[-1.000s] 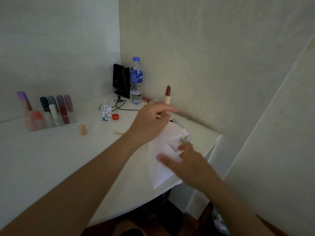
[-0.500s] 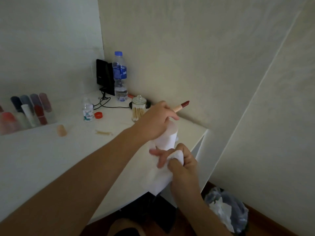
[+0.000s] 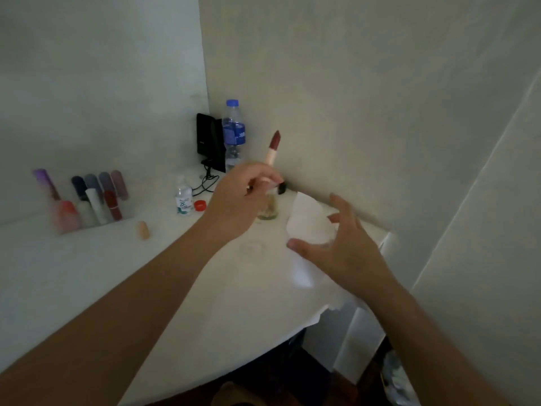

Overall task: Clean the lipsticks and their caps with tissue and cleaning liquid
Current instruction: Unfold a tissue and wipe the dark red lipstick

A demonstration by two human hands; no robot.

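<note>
gripping lipstick [image 3: 272,148] w/ l. hand [image 3: 243,197], dark-red bullet up, above table [image 3: 87,273]. w/ r. hand [image 3: 342,244] spread, fingers relaxed, nothing held, just over tissue [image 3: 307,224]; contact unclear.

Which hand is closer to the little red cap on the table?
Left. The left hand, holding the lipstick, hovers just right of the red cap. The right hand is farther right, fingers spread by the tissue.
</note>
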